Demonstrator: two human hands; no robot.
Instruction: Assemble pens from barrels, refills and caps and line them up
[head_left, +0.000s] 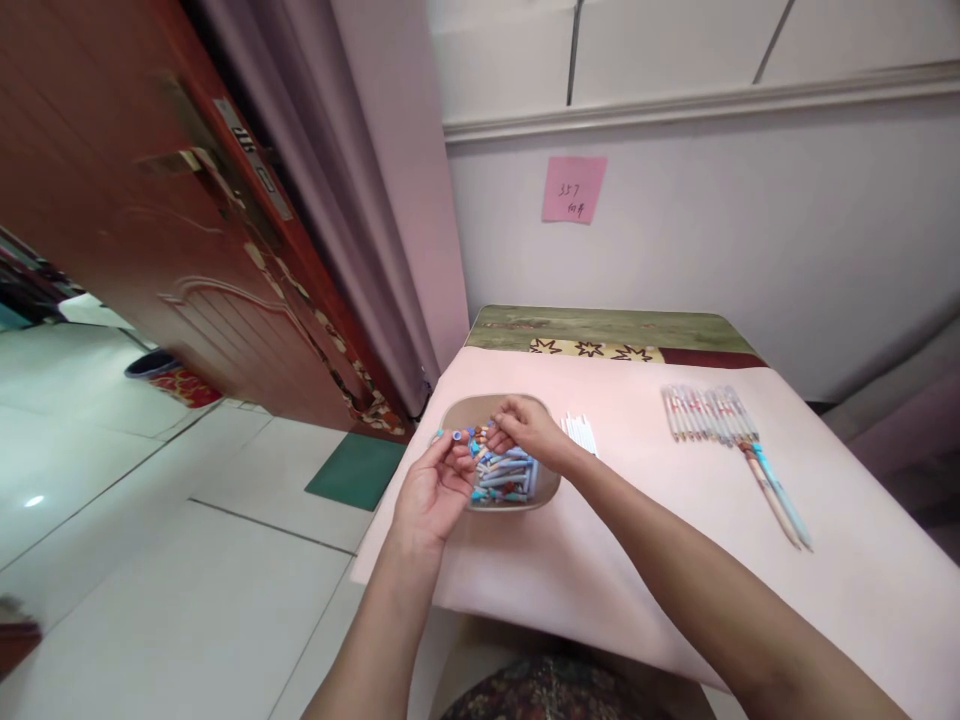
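Observation:
My left hand point(436, 485) is raised over the near left side of a beige plastic bin point(551, 492), palm up. Its thumb and fingers are closed on a small blue pen part point(457, 436) with a round open end. My right hand point(529, 430) reaches over the bin's far right side with its fingertips pinched together; what they hold, if anything, is too small to make out. Below both hands, the bin contains many loose pen parts point(504, 470) in light blue, teal and brown. A bundle of thin white sticks point(580, 434) lies just right of the bin.
On the pink-covered table point(637, 570), a row of clear-barrelled pens point(705, 414) lies at the right, with two longer pens point(776, 495) nearer me. A pink note point(574, 190) is stuck to the wall behind. An open wooden door point(247, 250) stands at the left.

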